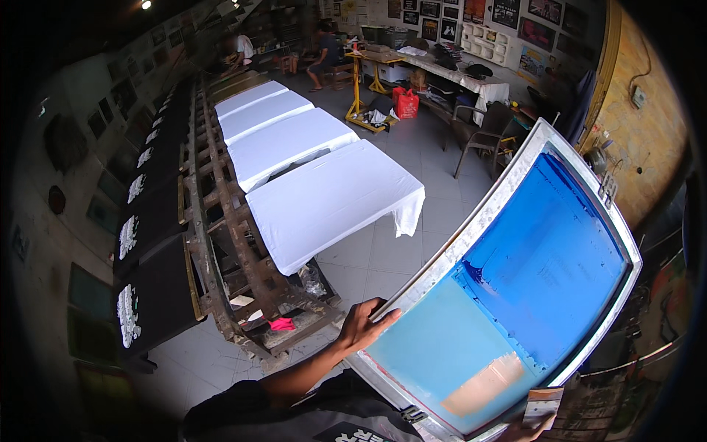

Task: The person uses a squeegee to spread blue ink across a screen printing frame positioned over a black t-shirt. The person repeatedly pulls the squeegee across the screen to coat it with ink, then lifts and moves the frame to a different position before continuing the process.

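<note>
A large silver-framed printing screen (560, 228) is tilted in front of me, coated with bright blue ink on its far part and pale blue on its near part, with a beige patch. My left hand (361, 328) grips the screen's left frame edge, thumb on top. Low at the right, my right hand (536, 427), partly cut off by the lower edge, holds a small flat scraper card (543, 405) against the frame; whether it also grips the frame is unclear.
A long metal rack (243, 295) carries white shirts on boards (324, 202); black boards with white prints (158, 280) line its left. A chair (479, 136), red bag (405, 103), cluttered table (493, 92) and yellow stand (357, 110) stand behind. Two people (324, 55) (243, 51) are farther back.
</note>
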A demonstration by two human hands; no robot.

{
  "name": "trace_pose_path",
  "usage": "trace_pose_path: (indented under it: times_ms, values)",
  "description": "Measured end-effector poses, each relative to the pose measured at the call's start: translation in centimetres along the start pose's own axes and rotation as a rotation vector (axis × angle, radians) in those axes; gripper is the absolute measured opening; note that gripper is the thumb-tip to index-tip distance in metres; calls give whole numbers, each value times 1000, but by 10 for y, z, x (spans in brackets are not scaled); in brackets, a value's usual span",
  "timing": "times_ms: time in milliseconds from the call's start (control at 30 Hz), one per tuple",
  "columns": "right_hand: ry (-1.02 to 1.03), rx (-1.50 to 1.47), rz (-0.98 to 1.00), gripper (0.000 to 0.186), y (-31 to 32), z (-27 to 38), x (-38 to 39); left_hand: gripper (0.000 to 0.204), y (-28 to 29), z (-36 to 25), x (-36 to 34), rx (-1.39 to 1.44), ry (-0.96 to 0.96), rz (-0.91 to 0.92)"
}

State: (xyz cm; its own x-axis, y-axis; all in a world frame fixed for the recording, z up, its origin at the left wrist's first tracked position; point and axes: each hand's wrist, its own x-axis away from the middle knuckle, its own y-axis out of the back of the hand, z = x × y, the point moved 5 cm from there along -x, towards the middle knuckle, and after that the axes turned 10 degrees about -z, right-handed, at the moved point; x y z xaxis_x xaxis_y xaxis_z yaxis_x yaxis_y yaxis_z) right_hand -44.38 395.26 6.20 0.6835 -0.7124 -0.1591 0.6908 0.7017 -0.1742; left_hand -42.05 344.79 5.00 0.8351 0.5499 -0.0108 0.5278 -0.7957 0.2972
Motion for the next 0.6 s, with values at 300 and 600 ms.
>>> trace_pose_path:
  times_ms: [300, 600]
  values:
    - [12, -78, 90, 44, -164, -40, -161, 58, -103, -14, -149, 31, 79, -133]
    - [-126, -179, 76, 49, -287, -123, -278, 54, -165, -36, -307, 32, 125, -74]
